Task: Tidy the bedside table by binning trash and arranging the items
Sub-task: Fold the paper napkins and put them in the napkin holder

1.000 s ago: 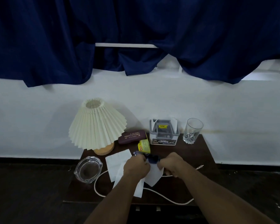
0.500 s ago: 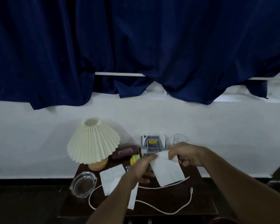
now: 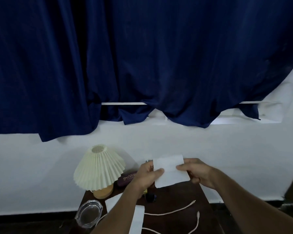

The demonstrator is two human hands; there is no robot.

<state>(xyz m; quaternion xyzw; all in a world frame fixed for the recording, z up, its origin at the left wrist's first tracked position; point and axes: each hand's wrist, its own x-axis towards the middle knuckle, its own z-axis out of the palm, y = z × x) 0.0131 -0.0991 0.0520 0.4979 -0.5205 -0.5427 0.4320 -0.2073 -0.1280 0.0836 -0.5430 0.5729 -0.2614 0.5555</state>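
Both grips (image 3: pixel 147 176) (image 3: pixel 198 173) now hold the paper (image 3: pixel 169 163) higher.

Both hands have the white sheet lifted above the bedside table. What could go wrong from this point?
1. The glass ashtray sits at the left front corner of the table, close beside the left forearm; a careless sweep could knock it off.
2. The white cable lies loose below both arms and could snag.
3. The white sheet, pinched by the left hand and right hand, hides whatever stands behind it.

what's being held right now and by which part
A white rectangular paper sheet: left hand pinches its left edge, right hand its right edge.
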